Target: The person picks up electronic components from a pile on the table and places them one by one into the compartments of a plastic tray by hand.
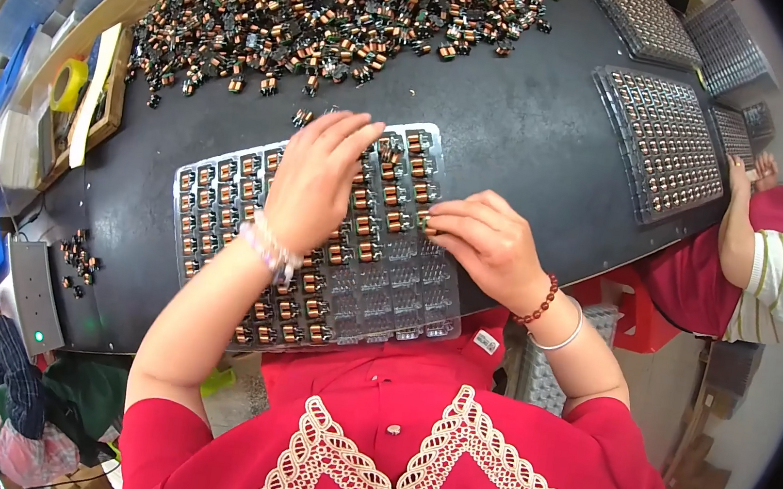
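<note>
A clear plastic tray (385, 295) with rows of pockets lies on the dark table in front of me. Small copper-wound coils fill most of its pockets; those at the near right are bare. My left hand (316, 182) is above the tray's far middle, fingers bent and pressed together, palm down. Whatever lies under its fingers is hidden. A tilted coil (389, 152) shows close to its fingertips. At the tray's right edge, my right hand (491, 242) pinches a coil (427, 220) between thumb and fingers, right by the pockets.
A big heap of loose coils (332, 12) covers the far table (515, 113). Other filled trays (663, 146) stand at the right, near a co-worker's arm (738, 224). At left are yellow tape (69, 86), a grey box (33, 293) with a green light, and a few loose coils (79, 260).
</note>
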`<state>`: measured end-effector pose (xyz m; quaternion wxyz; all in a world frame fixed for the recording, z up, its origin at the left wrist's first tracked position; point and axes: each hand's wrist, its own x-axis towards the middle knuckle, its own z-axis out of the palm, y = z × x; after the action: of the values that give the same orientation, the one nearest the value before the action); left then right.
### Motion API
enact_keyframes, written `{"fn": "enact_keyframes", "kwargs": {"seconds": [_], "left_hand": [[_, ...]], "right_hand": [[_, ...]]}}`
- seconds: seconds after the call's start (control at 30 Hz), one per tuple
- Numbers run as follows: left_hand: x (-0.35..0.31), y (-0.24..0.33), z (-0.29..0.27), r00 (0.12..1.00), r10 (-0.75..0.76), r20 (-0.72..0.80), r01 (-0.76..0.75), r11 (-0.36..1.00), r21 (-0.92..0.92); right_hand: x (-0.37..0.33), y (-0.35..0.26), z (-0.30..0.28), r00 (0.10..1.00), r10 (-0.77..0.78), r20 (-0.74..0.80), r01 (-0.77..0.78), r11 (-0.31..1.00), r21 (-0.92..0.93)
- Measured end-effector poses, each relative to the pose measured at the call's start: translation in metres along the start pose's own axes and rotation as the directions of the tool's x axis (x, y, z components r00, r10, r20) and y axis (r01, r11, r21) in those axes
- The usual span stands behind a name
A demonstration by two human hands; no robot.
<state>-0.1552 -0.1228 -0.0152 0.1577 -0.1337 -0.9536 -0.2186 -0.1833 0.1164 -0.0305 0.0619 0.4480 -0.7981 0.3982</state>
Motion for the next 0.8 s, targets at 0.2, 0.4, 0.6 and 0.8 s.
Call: {"fn": "enact_keyframes", "kwargs": {"seconds": [0.2,0.4,0.6,0.8], "left_hand": [[0.008,-0.033,0.018,0.996,0.063,0.060,-0.065,0.997,0.031],[-0.014,-0.006,0.000,0.988,-0.152,-0.028,0.147,0.980,-0.135],[-0.046,0.038,0.003,0.963,-0.264,0.054,0.265,0.897,-0.354],[-0.045,0.060,0.020,0.962,-0.235,0.138,0.246,0.967,-0.070]], "right_hand": [[-0.017,0.002,0.008,0.997,0.000,0.073,-0.003,0.999,0.043],[-0.026,-0.004,0.010,0.999,0.011,0.035,-0.010,0.999,-0.047],[0.007,0.001,0.010,0.985,-0.118,-0.128,0.109,0.991,-0.082],[0.006,0.006,0.007,0.997,-0.067,-0.041,0.063,0.994,-0.092]]}}
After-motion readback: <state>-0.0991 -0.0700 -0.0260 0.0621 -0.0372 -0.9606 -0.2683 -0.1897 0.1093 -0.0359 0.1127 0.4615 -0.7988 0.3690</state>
